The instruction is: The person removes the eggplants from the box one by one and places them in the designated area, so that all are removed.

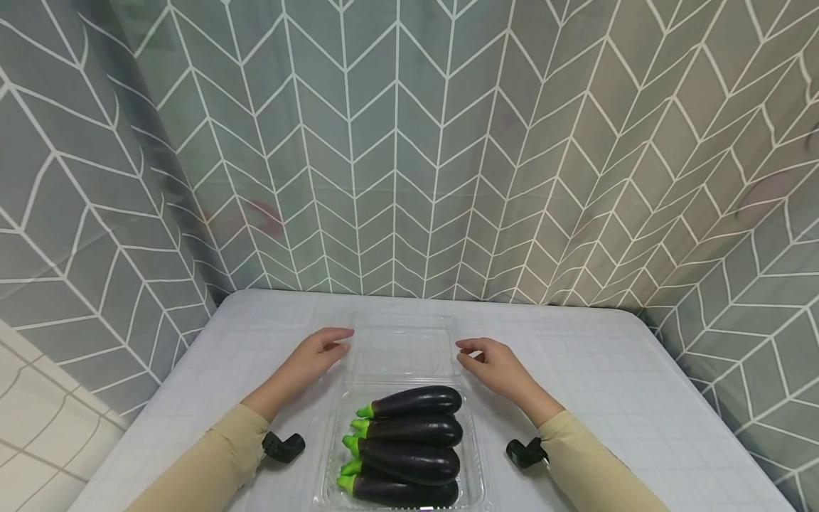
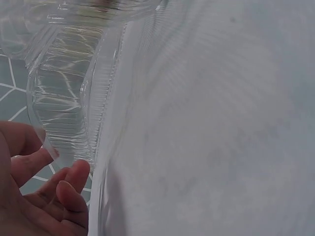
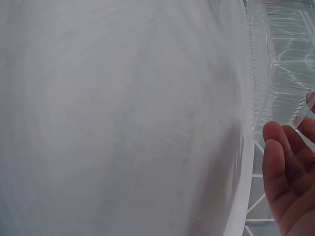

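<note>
A clear plastic clamshell box (image 1: pixel 475 455) lies on the table with its lid (image 1: pixel 403 352) folded back, away from me. Inside its base, several dark purple eggplants (image 1: pixel 409 459) are stacked in a column, green stem ends to the left. My left hand (image 1: pixel 320 353) is at the lid's left side, pinching the rim between thumb and finger; the left wrist view shows the lid's ribbed wall (image 2: pixel 64 98) at the fingertips. On the opposite side my right hand (image 1: pixel 491 361) pinches the lid's right rim, seen at the edge of the right wrist view.
A white cloth covers the table (image 1: pixel 595 384). Grey patterned curtains (image 1: pixel 397 178) hang behind it and along both sides. Black wrist-worn devices (image 1: pixel 284 447) sit by both sleeves. Pale tiled floor (image 1: pixel 45 412) shows at the lower left.
</note>
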The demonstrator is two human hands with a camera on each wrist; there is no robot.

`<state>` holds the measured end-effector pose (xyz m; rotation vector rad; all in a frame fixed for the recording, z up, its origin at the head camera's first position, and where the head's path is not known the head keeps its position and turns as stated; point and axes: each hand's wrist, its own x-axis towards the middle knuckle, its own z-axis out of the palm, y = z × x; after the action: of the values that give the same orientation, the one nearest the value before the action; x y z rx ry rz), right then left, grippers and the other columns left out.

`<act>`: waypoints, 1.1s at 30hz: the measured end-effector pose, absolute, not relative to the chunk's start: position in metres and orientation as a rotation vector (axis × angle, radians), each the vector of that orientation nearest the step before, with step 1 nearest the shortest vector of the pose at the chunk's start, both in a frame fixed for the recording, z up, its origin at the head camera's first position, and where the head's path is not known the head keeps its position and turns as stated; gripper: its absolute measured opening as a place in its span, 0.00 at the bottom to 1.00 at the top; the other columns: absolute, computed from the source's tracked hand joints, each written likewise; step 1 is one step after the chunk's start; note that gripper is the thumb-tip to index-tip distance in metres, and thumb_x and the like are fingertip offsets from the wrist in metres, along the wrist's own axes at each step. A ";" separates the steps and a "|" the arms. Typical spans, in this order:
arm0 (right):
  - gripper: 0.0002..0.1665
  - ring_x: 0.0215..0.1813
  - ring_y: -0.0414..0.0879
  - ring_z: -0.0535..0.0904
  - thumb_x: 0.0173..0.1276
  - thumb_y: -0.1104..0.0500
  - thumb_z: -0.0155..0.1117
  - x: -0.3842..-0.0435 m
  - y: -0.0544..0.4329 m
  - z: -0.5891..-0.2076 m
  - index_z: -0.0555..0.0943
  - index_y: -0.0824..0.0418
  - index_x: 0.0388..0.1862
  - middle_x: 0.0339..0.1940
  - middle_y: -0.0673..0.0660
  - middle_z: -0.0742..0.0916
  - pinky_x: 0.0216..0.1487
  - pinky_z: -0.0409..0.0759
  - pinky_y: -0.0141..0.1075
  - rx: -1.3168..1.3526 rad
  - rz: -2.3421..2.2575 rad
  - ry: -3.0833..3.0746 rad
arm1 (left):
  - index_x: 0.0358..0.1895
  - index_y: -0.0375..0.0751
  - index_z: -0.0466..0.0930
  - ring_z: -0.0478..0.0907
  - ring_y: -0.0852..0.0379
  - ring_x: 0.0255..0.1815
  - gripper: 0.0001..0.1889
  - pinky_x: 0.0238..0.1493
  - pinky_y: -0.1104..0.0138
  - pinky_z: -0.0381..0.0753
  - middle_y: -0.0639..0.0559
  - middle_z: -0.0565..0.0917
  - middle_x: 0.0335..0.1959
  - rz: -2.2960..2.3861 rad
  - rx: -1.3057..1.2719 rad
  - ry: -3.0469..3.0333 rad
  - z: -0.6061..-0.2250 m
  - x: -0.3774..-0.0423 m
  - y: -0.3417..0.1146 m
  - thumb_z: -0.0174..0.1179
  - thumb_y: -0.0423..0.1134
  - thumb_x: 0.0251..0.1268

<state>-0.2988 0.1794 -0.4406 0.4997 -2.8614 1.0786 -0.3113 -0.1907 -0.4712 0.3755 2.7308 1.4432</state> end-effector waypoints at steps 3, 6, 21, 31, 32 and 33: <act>0.18 0.39 0.41 0.81 0.71 0.55 0.64 -0.299 0.179 -0.441 0.84 0.60 0.56 0.48 0.53 0.86 0.38 0.78 0.38 0.494 1.083 -2.865 | 0.67 0.44 0.75 0.70 0.42 0.65 0.22 0.62 0.48 0.69 0.44 0.71 0.68 1.430 0.362 2.732 -0.471 -0.310 -0.191 0.55 0.46 0.75; 0.18 0.39 0.41 0.81 0.71 0.55 0.63 -0.299 0.179 -0.442 0.84 0.58 0.56 0.48 0.53 0.86 0.39 0.78 0.38 0.485 1.076 -2.870 | 0.67 0.44 0.75 0.70 0.42 0.66 0.22 0.63 0.48 0.68 0.44 0.71 0.68 1.424 0.356 2.730 -0.471 -0.310 -0.191 0.55 0.46 0.75; 0.18 0.39 0.42 0.81 0.72 0.55 0.62 -0.297 0.176 -0.444 0.83 0.59 0.58 0.47 0.54 0.86 0.40 0.78 0.40 0.487 1.067 -2.888 | 0.67 0.49 0.74 0.74 0.42 0.62 0.25 0.52 0.51 0.77 0.44 0.71 0.68 1.465 0.290 2.747 -0.467 -0.295 -0.200 0.59 0.52 0.71; 0.20 0.40 0.42 0.82 0.72 0.54 0.62 -0.299 0.179 -0.443 0.82 0.58 0.59 0.48 0.54 0.86 0.39 0.78 0.39 0.478 1.089 -2.900 | 0.70 0.46 0.68 0.78 0.45 0.56 0.30 0.49 0.55 0.80 0.41 0.75 0.62 1.617 0.402 2.688 -0.453 -0.263 -0.212 0.66 0.44 0.66; 0.20 0.40 0.42 0.82 0.72 0.54 0.62 -0.299 0.179 -0.443 0.82 0.59 0.59 0.48 0.54 0.86 0.39 0.78 0.39 0.479 1.090 -2.901 | 0.70 0.45 0.68 0.78 0.46 0.56 0.30 0.49 0.56 0.80 0.40 0.76 0.61 1.623 0.406 2.686 -0.451 -0.258 -0.213 0.66 0.43 0.66; 0.20 0.40 0.42 0.81 0.72 0.54 0.62 -0.299 0.179 -0.443 0.82 0.59 0.59 0.48 0.54 0.86 0.39 0.78 0.39 0.479 1.096 -2.902 | 0.69 0.45 0.68 0.79 0.46 0.55 0.30 0.49 0.57 0.80 0.39 0.76 0.60 1.629 0.407 2.682 -0.449 -0.254 -0.214 0.66 0.43 0.66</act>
<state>-0.2986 0.1791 -0.4427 0.4791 -2.9023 1.0959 -0.2539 -0.2137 -0.4492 0.4072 2.6816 1.6294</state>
